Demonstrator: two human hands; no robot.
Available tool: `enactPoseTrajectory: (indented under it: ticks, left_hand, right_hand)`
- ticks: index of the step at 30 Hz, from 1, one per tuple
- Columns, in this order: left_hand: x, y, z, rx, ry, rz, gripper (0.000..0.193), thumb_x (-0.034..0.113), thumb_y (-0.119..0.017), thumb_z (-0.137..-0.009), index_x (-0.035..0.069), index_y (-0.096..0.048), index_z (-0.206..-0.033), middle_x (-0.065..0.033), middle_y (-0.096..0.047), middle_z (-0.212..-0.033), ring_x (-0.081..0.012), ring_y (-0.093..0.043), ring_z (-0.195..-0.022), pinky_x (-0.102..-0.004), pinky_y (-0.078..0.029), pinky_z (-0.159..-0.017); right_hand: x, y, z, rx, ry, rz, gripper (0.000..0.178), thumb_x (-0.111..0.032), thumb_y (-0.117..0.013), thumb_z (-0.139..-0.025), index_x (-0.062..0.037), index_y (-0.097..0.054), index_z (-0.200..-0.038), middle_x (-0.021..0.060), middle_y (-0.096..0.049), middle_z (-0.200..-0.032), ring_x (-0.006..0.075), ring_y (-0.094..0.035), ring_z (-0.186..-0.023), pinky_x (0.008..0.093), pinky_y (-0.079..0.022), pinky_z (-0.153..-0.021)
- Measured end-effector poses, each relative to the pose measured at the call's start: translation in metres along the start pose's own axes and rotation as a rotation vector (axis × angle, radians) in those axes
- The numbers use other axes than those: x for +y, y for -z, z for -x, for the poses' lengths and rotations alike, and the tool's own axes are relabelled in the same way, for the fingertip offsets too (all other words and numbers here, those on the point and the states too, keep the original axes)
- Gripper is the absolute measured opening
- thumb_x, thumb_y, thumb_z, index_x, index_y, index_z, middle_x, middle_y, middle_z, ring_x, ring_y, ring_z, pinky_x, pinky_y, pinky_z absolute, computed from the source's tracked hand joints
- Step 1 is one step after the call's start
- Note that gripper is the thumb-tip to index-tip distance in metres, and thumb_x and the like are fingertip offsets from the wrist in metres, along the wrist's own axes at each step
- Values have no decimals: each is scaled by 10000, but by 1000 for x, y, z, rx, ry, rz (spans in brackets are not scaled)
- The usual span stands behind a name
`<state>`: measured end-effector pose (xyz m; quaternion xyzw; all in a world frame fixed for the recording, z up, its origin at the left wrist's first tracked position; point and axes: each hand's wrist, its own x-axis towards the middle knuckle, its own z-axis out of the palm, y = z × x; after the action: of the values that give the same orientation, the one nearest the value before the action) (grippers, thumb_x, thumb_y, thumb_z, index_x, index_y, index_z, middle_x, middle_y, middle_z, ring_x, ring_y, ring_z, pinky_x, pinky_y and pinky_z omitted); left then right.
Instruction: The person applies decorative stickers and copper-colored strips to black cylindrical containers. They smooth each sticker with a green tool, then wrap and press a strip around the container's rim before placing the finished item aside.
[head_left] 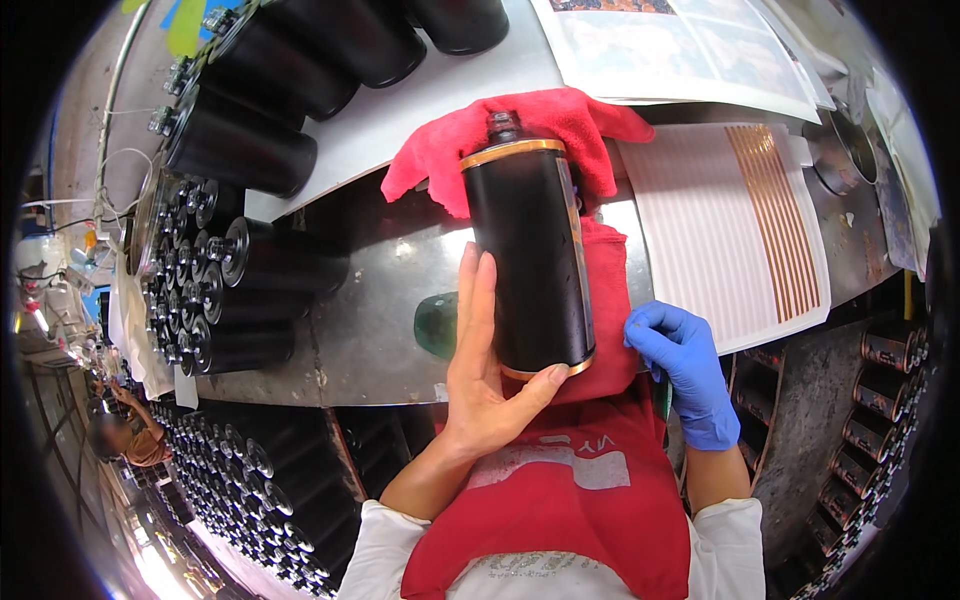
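Observation:
A large black glass bottle (525, 265) with gold bands near its neck and base lies on the metal table, its neck pointing away from me. A red cloth (430, 150) is bunched under and around the neck. My bare left hand (485, 385) grips the bottle's lower end, its fingers along the left side and the thumb at the base. To the right of the bottle is my right hand (680, 360) in a blue glove. Its thumb and forefinger are pinched together, apart from the bottle; anything between them is too small to make out.
A white sheet with gold strips (770, 220) lies at the right, below printed sheets (690, 55). Several black bottles (240, 145) lie at the left, with more racked below. A dark green piece (432, 325) is on the metal table (370, 345). Another person (140, 435) is far left.

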<state>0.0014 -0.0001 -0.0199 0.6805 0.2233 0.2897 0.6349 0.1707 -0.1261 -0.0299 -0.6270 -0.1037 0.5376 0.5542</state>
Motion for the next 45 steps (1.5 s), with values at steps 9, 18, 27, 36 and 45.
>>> enactPoseTrajectory:
  ticks: [9, 18, 27, 36, 45]
  left_hand:
    - [-3, 5, 1, 7, 71, 131, 939, -5, -656, -745, 27, -57, -1468, -165, 51, -1530, -249, -126, -1401, -358, -289, -1070]
    - [7, -1, -1, -31, 58, 24, 956, 6, -662, -744, 41, -44, -1472, -160, 21, -1528, -239, -172, -1389, -351, -267, -1077]
    - [6, -3, -2, 8, 72, 6, 929, 34, -652, -768, 36, -44, -1471, -178, 15, -1527, -252, -102, -1408, -346, -255, -1079]
    - [0, 0, 3, -8, 10, -177, 945, 64, -684, -749, 30, -73, -1469, -219, 19, -1517, -293, -96, -1409, -364, -254, -1076]
    - [3, 5, 2, -88, -12, -241, 1053, 36, -724, -689, 55, -19, -1471, -178, 66, -1522, -278, -122, -1403, -383, -289, -1062]
  right_hand:
    - [3, 13, -4, 32, 14, -51, 157, -195, -662, -829, -43, -623, -830, -13, -582, -719, 26, -454, -557, 176, -332, -450]
    - [14, 33, -19, 53, -63, -560, 321, -385, -562, -910, -80, -566, -813, 18, -542, -749, 63, -453, -487, 202, -349, -398]
    - [13, 26, -20, -4, -37, -440, 308, -370, -549, -920, -85, -571, -806, 8, -549, -719, 62, -467, -481, 200, -361, -399]
    - [3, 40, -11, 218, -174, -646, 499, -608, -534, -835, -112, -575, -858, 6, -529, -745, 92, -504, -542, 236, -435, -466]
    - [3, 37, 19, -50, -46, -665, 409, 18, -543, -810, 32, -458, -1209, 137, -563, -1140, 219, -591, -1020, 344, -508, -885]
